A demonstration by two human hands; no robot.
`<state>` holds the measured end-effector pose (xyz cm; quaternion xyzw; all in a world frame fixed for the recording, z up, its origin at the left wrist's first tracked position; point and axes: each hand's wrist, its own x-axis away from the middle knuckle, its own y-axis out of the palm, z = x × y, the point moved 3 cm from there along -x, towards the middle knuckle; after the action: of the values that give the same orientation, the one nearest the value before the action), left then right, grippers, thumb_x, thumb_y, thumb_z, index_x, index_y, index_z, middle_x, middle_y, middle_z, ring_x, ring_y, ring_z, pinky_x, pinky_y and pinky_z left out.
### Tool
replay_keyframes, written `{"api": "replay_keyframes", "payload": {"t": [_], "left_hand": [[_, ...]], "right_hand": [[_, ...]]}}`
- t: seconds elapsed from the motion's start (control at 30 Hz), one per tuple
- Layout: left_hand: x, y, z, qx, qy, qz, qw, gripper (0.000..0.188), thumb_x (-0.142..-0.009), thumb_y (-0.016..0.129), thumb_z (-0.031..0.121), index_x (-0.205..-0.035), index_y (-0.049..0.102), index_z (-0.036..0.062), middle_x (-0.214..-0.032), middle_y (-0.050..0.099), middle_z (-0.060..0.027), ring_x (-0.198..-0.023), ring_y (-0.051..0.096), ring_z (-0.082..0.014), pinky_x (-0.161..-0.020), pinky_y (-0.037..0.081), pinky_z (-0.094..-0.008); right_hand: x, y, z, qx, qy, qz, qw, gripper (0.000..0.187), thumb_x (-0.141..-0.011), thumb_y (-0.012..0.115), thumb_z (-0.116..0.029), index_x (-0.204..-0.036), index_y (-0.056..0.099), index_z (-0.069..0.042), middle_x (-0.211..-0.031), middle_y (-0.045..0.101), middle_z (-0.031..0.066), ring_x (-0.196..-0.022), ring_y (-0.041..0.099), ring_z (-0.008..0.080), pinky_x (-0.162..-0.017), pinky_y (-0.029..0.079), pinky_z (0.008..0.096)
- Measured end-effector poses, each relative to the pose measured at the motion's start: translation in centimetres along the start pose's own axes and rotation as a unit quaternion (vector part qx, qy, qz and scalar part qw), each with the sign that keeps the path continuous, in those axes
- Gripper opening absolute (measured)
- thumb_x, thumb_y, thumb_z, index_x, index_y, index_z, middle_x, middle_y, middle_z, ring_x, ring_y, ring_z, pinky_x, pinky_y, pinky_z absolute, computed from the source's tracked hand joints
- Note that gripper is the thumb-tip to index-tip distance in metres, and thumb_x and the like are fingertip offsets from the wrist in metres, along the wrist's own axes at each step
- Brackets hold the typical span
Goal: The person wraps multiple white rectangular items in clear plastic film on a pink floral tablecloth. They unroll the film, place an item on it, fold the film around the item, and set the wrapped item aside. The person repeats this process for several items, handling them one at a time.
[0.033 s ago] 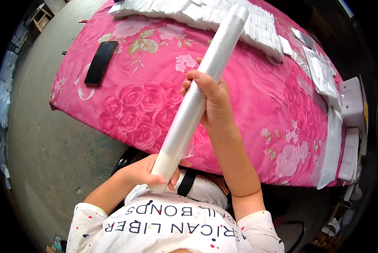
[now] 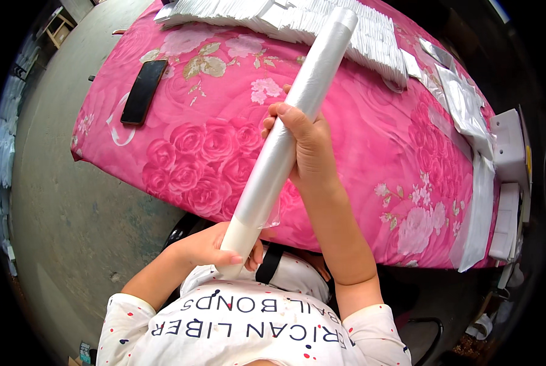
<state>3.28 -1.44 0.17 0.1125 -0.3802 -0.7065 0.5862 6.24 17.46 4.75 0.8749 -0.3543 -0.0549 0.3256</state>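
Observation:
A long roll of clear plastic film (image 2: 279, 152) on a pale core slants up and away to the right, held above the table's near side. My right hand (image 2: 309, 140) is closed round its middle, thumb on top and fingertips showing at the left side. Around the bare core at the near end, close to my body, wraps my left hand (image 2: 218, 247); its thumb lies over the core and some fingers show beyond it. A loose flap of film hangs from the roll just above my left hand.
A pink flowered cloth covers the table (image 2: 358, 201). A black phone (image 2: 143, 91) lies at the left. Long rows of folded white packets (image 2: 303, 33) fill the far side. Flat clear plastic (image 2: 480, 207) and a white box-like holder (image 2: 509, 143) are along the right edge.

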Motion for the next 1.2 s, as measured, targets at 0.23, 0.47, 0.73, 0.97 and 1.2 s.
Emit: {"api": "replay_keyframes", "payload": {"t": [0.23,0.47,0.73,0.97,1.2], "left_hand": [[-2.1,0.0,1.3,-0.221,0.0,0.27,0.937,0.047,-0.069,0.076,0.014,-0.107,0.052,0.0005,-0.085,0.059,-0.0042,-0.076,0.058,-0.0123,-0.067,0.048,-0.0286],[-2.4,0.3,1.2,-0.164,0.02,0.318,0.934,0.043,-0.07,0.074,0.01,-0.106,0.052,0.0008,-0.083,0.058,-0.0035,-0.071,0.057,-0.0101,-0.063,0.048,-0.0261],[-2.4,0.3,0.5,-0.15,-0.007,0.326,0.934,0.044,-0.071,0.074,0.012,-0.108,0.051,0.0006,-0.082,0.058,-0.0048,-0.068,0.058,-0.0104,-0.06,0.049,-0.0261],[-2.4,0.7,0.7,-0.118,-0.001,0.339,0.933,0.039,-0.068,0.074,0.012,-0.097,0.05,0.0023,-0.077,0.056,-0.0042,-0.064,0.058,-0.0128,-0.058,0.05,-0.0281],[-2.2,0.0,-0.6,-0.091,0.041,0.275,0.956,0.036,-0.07,0.073,0.015,-0.096,0.051,0.002,-0.074,0.056,-0.0051,-0.063,0.056,-0.013,-0.057,0.049,-0.0271]], "right_hand": [[0.5,-2.0,1.1,0.159,-0.05,0.03,0.986,0.058,-0.073,0.076,-0.035,-0.108,0.045,-0.001,-0.089,0.057,0.0083,-0.082,0.056,0.0128,-0.072,0.048,0.0271],[3.8,-4.6,3.9,0.159,0.079,-0.038,0.983,0.037,-0.074,0.077,-0.021,-0.092,0.051,-0.002,-0.081,0.057,0.0035,-0.071,0.056,0.0079,-0.062,0.049,0.0217],[5.3,-6.1,4.4,0.046,0.109,-0.087,0.989,0.019,-0.076,0.071,-0.008,-0.08,0.052,-0.007,-0.079,0.057,-0.0002,-0.074,0.055,0.0063,-0.065,0.046,0.0223],[5.8,-5.2,3.9,0.029,0.124,-0.076,0.989,0.022,-0.076,0.069,-0.005,-0.075,0.048,-0.01,-0.077,0.055,-0.0032,-0.072,0.052,0.0049,-0.065,0.043,0.0219],[5.9,-7.0,5.4,0.027,0.099,-0.112,0.988,0.024,-0.076,0.071,-0.006,-0.093,0.054,-0.005,-0.079,0.056,-0.0024,-0.076,0.055,0.0065,-0.069,0.046,0.0228]]}}
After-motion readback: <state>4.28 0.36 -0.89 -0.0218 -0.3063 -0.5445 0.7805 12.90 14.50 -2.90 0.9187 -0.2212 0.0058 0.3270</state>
